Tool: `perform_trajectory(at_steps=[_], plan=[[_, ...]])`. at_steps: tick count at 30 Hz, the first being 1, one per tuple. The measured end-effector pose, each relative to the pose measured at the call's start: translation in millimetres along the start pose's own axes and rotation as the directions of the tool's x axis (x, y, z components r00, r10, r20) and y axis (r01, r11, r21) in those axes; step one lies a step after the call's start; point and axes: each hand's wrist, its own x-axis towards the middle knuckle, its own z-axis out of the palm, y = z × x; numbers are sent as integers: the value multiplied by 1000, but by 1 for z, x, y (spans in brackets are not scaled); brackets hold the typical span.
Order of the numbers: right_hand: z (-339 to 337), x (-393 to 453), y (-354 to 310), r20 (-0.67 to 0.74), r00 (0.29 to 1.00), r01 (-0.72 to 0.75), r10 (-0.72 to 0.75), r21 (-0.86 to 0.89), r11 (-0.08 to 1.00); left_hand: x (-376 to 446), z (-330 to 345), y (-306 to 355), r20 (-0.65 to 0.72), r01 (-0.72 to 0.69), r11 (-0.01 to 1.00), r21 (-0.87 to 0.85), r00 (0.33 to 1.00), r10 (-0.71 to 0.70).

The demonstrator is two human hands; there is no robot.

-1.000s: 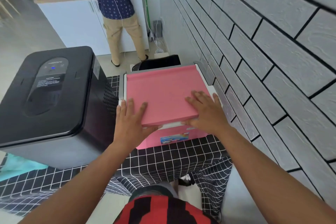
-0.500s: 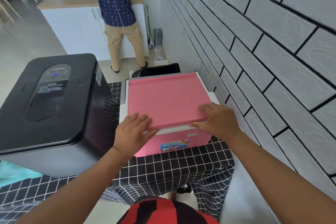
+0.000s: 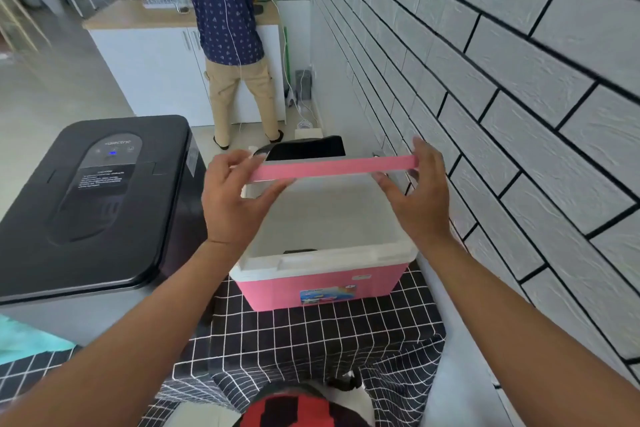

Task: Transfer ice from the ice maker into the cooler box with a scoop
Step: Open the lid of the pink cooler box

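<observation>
A pink cooler box (image 3: 322, 288) with a white rim stands on the checked tablecloth, its white inside showing. The pink lid (image 3: 332, 167) is raised above it, seen edge-on. My left hand (image 3: 232, 198) grips the lid's left end, and my right hand (image 3: 420, 191) grips its right end. Left of the cooler sits the black ice maker (image 3: 97, 201), its top lid down and a blue light on its panel. A small dark object lies at the bottom of the cooler near its front wall. No scoop is in view.
A grey brick wall (image 3: 502, 114) runs close along the right. A black-and-white checked tablecloth (image 3: 311, 340) covers the table. A person (image 3: 228, 38) stands at a white counter behind. A black object (image 3: 308, 149) sits just behind the cooler.
Both hands slid to the lid's front corners, gripped it and lifted it up off the cooler, exposing the white interior.
</observation>
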Motion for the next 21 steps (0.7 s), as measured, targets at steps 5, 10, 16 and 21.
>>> perform_trajectory(at_steps=[5, 10, 16, 21], plan=[[30, 16, -13, -28, 971, -224, 237, 236, 946, 16, 30, 11, -65, 335, 923, -191, 934, -352], [50, 47, -3, -45, 974, -207, 220, 200, 958, 21, 64, 11, -86, 389, 908, -157, 910, -405], [87, 73, 13, -71, 976, -206, 207, 22, 978, 45, 91, -28, -19, 316, 948, -39, 948, -317], [109, 90, 33, -3, 983, -184, 184, -23, 983, 41, 118, -57, 64, 308, 949, 71, 948, -313]])
